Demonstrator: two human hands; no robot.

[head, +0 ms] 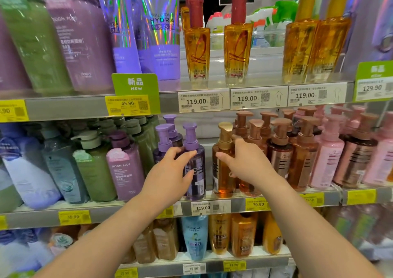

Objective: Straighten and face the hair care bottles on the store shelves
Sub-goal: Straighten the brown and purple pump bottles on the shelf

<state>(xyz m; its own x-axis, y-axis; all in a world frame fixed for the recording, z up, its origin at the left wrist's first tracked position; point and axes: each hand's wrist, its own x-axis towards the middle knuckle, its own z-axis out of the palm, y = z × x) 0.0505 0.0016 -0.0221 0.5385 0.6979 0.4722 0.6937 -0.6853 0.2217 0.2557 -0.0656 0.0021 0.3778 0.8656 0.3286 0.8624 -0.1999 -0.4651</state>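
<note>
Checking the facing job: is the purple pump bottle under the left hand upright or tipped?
Upright. The purple pump bottle stands on the middle shelf, pump on top, left hand gripping its side.

Both hands are reaching onto the middle shelf [212, 205] right now. The left hand [168, 171] is wrapping round a dark purple pump bottle [194, 162] at the front edge, fingers curling across its upper body. The right hand [246, 160] is gripping an amber pump bottle with a gold pump [222, 160] just to the right of it, with a small gap showing between the two bottles. More brown and pink pump bottles are standing in rows off to the right. Up on the top shelf, golden oil bottles with red caps [196, 43] are sitting above white 119.00 price tags [202, 102].
</note>
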